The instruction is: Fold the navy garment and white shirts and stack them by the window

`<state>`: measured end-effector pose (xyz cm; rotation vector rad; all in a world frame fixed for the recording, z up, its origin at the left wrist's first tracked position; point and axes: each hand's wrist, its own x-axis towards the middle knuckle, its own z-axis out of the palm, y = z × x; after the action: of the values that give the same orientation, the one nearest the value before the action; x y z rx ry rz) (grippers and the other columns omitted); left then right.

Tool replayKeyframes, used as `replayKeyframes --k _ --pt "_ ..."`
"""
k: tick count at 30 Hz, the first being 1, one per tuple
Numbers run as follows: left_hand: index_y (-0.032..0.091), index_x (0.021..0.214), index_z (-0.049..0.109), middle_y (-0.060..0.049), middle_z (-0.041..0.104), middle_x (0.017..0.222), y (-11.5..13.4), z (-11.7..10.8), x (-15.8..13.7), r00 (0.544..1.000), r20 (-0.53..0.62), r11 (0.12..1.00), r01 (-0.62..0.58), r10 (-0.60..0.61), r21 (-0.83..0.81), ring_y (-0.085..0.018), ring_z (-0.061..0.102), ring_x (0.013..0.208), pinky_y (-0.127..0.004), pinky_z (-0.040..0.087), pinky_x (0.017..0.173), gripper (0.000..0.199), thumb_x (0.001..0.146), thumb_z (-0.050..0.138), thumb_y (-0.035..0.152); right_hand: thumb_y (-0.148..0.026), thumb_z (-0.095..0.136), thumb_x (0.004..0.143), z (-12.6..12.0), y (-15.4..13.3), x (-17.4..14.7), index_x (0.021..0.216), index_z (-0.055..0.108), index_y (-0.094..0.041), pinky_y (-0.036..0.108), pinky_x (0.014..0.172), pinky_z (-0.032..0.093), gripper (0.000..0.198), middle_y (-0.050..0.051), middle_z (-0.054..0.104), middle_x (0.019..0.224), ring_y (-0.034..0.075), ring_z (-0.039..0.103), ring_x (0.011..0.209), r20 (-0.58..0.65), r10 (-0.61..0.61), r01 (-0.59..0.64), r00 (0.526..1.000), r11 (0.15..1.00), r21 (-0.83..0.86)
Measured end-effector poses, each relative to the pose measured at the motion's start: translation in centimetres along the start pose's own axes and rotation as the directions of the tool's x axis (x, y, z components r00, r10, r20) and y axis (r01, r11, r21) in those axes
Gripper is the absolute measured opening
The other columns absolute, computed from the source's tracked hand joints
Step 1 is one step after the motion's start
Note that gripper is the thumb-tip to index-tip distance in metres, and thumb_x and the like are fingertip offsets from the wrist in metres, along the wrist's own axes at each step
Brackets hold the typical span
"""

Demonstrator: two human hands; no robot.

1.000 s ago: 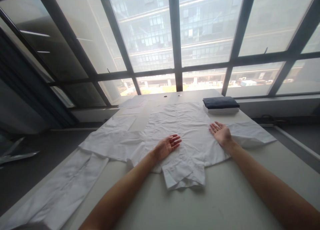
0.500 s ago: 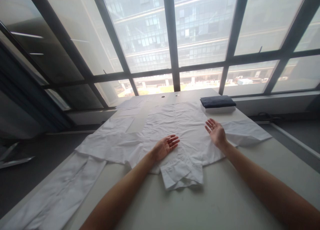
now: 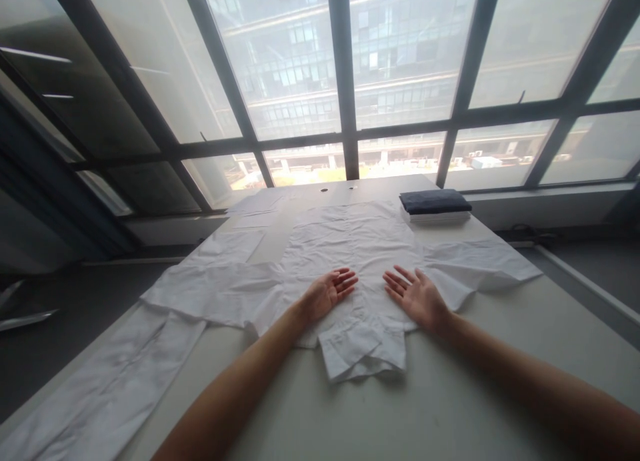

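Note:
A white shirt (image 3: 345, 241) lies spread on the table, its collar (image 3: 363, 354) towards me and its sleeves out to both sides. Palm turned up, my left hand (image 3: 327, 294) is over the shirt just left of its middle line, fingers stretched out and holding nothing. Opposite it, my right hand (image 3: 417, 297) is also palm up with fingers extended, over the shirt's right shoulder area. Whether either hand touches the cloth I cannot tell. A gap separates the two hands.
On the white table (image 3: 430, 407), a dark blue folded garment (image 3: 435, 201) tops a stack of white folded cloth (image 3: 440, 217) at back right. More white clothing (image 3: 110, 381) lies along the left side. Large windows (image 3: 295, 61) stand behind the table.
My right hand has moved left and nearer to me, closer to my left hand. The left hand stays nearly where it was, and the shirt lies much the same.

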<state>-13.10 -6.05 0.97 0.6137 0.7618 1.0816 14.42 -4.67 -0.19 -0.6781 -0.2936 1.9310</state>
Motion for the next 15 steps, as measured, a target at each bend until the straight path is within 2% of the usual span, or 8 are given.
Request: replayKeyframes --k 4,8,11,15 --pt "0.012 0.116 0.064 -0.02 0.061 0.138 0.0 -0.1 0.0 1.0 -0.019 1.0 0.003 -0.003 -0.01 -0.028 0.063 0.125 -0.04 0.051 0.105 0.022 0.096 0.057 0.016 -0.044 0.036 0.105 -3.4 -3.8 -1.5 0.146 0.044 -0.019 0.045 0.087 0.063 0.048 0.021 0.059 0.141 0.026 0.067 0.12 -0.101 -0.143 0.143 0.984 0.99 -0.014" --pt "0.011 0.117 0.064 -0.021 0.062 0.136 0.0 0.0 -0.1 1.0 -0.02 1.0 0.015 -0.016 -0.019 -0.029 0.062 0.126 -0.041 0.05 0.106 0.023 0.096 0.058 0.019 -0.046 0.038 0.104 -4.6 -6.4 -2.3 0.138 0.052 -0.021 0.043 0.086 0.064 0.045 0.018 0.059 0.141 0.025 0.068 0.118 -0.131 -0.252 0.24 0.959 0.965 -0.102" --pt "0.012 0.116 0.065 -0.02 0.062 0.136 0.1 0.2 -0.2 1.0 -0.019 1.0 0.017 -0.017 -0.012 -0.028 0.062 0.126 -0.04 0.05 0.107 0.022 0.097 0.057 0.019 -0.046 0.034 0.104 -2.7 -6.6 -1.8 0.131 0.058 -0.016 0.044 0.088 0.063 0.046 0.02 0.061 0.139 0.027 0.067 0.118 -0.068 -0.254 0.244 0.965 0.961 -0.127" --pt "0.013 0.114 0.065 -0.019 0.062 0.137 0.1 0.3 -0.3 1.0 -0.022 1.0 0.005 -0.005 -0.007 -0.027 0.062 0.124 -0.04 0.05 0.106 0.02 0.096 0.058 0.018 -0.044 0.033 0.105 1.7 -4.1 -0.1 0.128 0.061 -0.017 0.044 0.092 0.061 0.044 0.016 0.065 0.135 0.026 0.066 0.12 0.055 -0.165 0.17 0.985 0.979 -0.108"
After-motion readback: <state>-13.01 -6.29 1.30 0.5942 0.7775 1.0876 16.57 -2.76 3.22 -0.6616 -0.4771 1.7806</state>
